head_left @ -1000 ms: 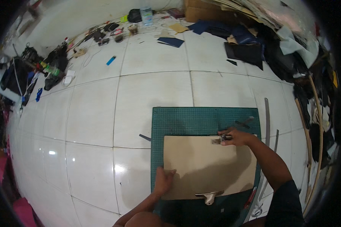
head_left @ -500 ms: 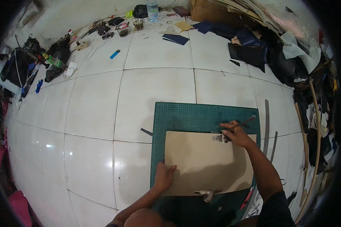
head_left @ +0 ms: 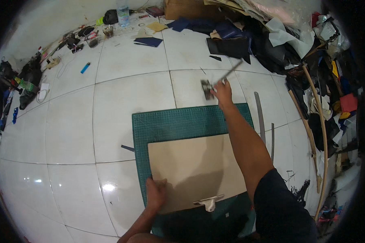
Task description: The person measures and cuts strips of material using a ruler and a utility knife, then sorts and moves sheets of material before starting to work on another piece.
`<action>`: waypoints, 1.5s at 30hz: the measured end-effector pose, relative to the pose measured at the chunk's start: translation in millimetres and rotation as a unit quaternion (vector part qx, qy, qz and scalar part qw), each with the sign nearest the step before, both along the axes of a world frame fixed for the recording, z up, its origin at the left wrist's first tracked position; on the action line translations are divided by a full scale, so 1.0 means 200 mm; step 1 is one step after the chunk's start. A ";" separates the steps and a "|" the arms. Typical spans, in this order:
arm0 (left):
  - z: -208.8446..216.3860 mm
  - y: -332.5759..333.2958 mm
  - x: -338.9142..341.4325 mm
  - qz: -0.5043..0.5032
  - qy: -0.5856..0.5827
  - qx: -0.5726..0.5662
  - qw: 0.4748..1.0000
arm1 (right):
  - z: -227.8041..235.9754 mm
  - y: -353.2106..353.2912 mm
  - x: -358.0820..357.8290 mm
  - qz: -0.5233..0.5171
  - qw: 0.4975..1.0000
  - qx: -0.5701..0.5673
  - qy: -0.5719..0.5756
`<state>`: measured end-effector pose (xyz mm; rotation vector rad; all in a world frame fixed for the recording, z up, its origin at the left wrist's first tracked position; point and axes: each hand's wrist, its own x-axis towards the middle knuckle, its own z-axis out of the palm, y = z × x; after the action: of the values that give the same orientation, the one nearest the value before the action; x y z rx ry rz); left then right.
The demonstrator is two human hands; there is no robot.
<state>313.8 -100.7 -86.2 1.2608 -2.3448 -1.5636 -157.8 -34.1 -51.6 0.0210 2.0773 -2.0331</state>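
A beige sheet or board [head_left: 190, 162] lies on the green cutting mat [head_left: 178, 117]. My left hand [head_left: 155, 192] grips its left edge near the lower corner, thumb on top. At the near edge a metal bulldog clip [head_left: 209, 201] is fastened to the board. Out past the mat's far edge, my right hand [head_left: 224, 93] is closed round a metal clip [head_left: 207, 89] and a thin dark strip [head_left: 233, 69], both held above the floor tiles. Motion blurs that strip, so its kind is unclear.
Two long grey strips [head_left: 260, 117] lie right of the mat, and a short dark strip [head_left: 127, 148] lies left of it. Dark material scraps [head_left: 231, 48], wooden sticks [head_left: 321, 133] and a cardboard box [head_left: 184, 9] stand far and right. A blue lighter [head_left: 85, 68] is far left.
My right hand has taken the metal clip away from the board's far edge and moved outward with it and the strip. My left hand stays on the board. The view has shifted right.
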 end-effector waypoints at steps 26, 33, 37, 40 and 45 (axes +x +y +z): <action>-0.01 -0.07 0.02 -0.021 -0.037 0.055 0.998 | 0.05 1.11 2.32 -0.090 0.854 -0.048 -0.510; -0.04 -0.07 0.02 -0.003 -0.005 0.072 0.997 | -0.06 1.13 2.39 -0.101 0.868 -0.088 -0.479; -0.08 -0.08 0.05 -0.012 -0.009 0.045 0.999 | -0.15 1.36 2.56 0.027 0.868 0.058 -0.493; -0.01 -0.04 0.00 -0.023 -0.030 0.001 0.999 | 0.02 1.58 2.59 0.341 0.799 0.227 -0.441; -0.10 -0.03 0.04 -0.006 0.036 0.030 0.999 | 0.28 1.43 2.11 0.335 0.847 0.152 -0.384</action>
<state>321.7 -107.0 -106.6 1.1826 -2.2826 -1.6661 263.6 251.7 4.8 0.1211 1.5374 -1.0151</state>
